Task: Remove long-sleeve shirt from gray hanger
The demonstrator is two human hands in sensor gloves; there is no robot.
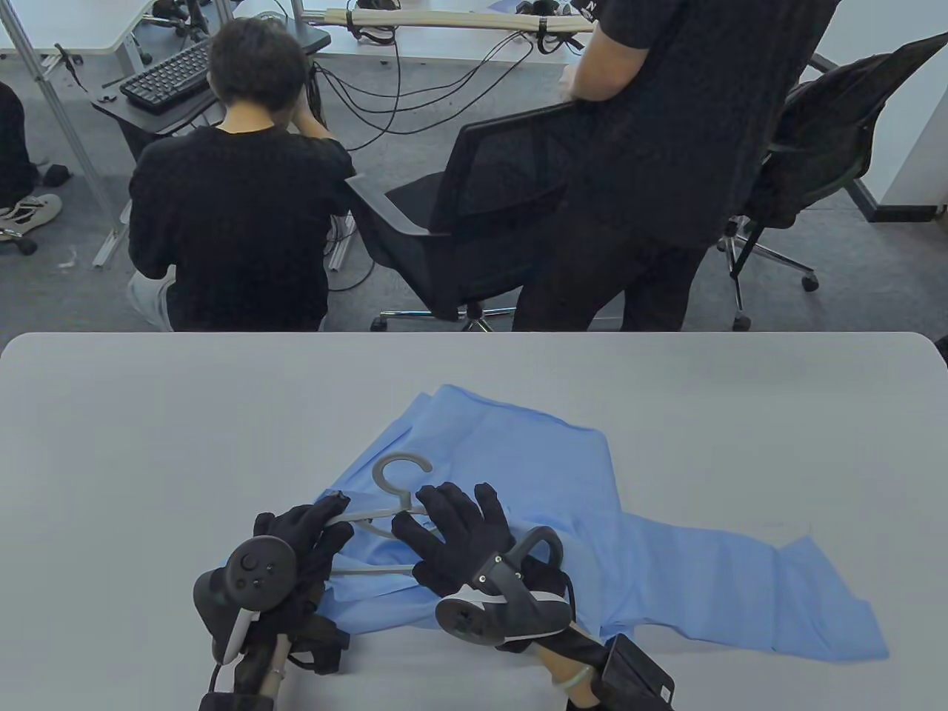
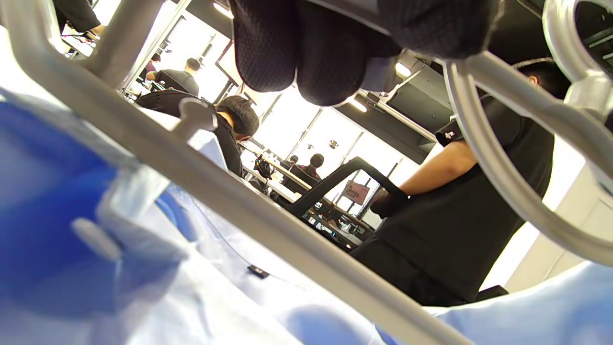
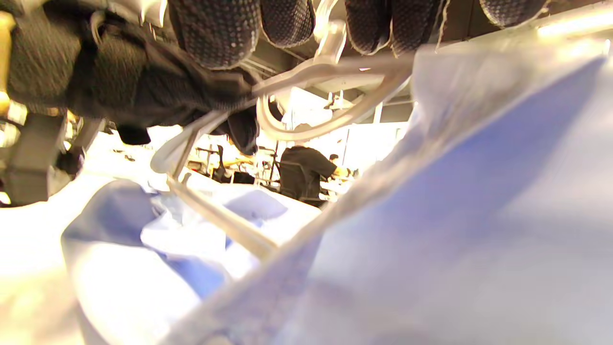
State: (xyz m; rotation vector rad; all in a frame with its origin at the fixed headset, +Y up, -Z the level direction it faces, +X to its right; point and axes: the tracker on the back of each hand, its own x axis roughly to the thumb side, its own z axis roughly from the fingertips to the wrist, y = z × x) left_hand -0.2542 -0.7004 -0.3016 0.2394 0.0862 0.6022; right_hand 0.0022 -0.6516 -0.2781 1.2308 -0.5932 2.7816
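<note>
Now the light blue long-sleeve shirt (image 1: pixel 533 503) lies spread on the pale grey desk (image 1: pixel 148 444), with the grey plastic hanger (image 1: pixel 392 489) on top of its collar end. The left hand (image 1: pixel 304 541) grips the hanger's left arm. The right hand (image 1: pixel 459 533) rests flat with fingers spread, pressing on the hanger and the shirt.

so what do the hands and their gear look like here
Both the left hand and the right hand wear black textured gloves. A dark gray ringed tracker with round buttons and a pale strap sits on each back. Black modules and cables ride the bare wrists; the right has a pale green band.
</note>
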